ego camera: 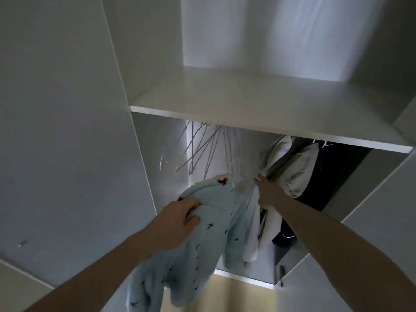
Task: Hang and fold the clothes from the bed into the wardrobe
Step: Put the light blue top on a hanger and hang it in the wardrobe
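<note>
Nearest the head cam, my left hand [177, 218] gripped a light blue garment [202, 248] near its top edge, fingers curled into the fabric; it had small dark marks across it and a reddish patch at the top. It hung below the hand, in front of the wardrobe opening, not on a hanger that I could see. My right hand [269, 192] reached further in, fingers fairly straight against a white garment [256, 221] hanging in the wardrobe; couldn't tell if the thumb was pinching it. Just right of that hung a pale grey garment [297, 170], then a dark garment [333, 176] beside it, both inside the hanging compartment. Behind the blue garment, a bunch of bare wire hangers [202, 147] hung tilted at mixed angles under the white shelf [258, 109]. Above the shelf was the upper compartment, with a light patch on its back wall [292, 37]. Left wardrobe side panel [67, 131] ran alongside.
</note>
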